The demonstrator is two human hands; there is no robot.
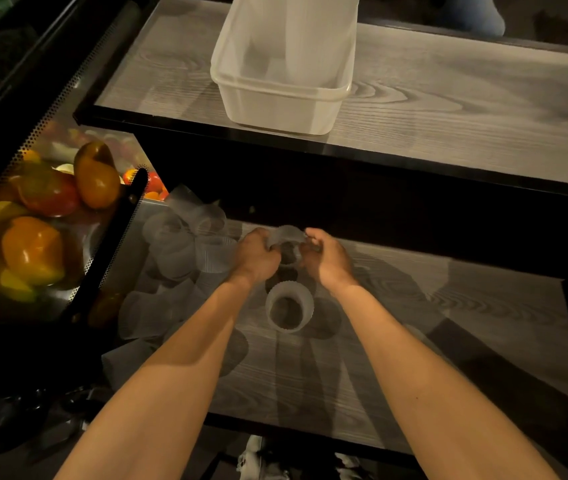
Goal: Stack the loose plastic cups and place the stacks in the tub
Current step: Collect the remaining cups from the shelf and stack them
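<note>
Yellow, orange and red peppers (95, 174) fill a perforated metal tray (38, 133) at the far left. Just right of it, loose cups (178, 247) of ribbed, translucent plastic lie tumbled on their sides, pointing every which way, at the left end of the lower shelf (397, 306).

At centre, the left hand (255, 254) curls its fingers round one side of the held cup (287, 234), raised above the shelf. The cup is tilted, its long axis running near to far; the mouth appears to face the near side, though the blur leaves that unsure. Just nearer stands the standing cup (289, 308), upright on the shelf, long axis vertical, scalloped mouth open upward. The right hand (327, 258) pinches the held cup's other side, fingers curled.

The tub (282, 109), clear and rectangular, sits on the upper shelf (449, 116), farther back, its long side running away from the viewer.

Both shelves are grey wood-grain boards edged in black frame. The room is dim, and hard light throws forearm shadows across the lower board.
</note>
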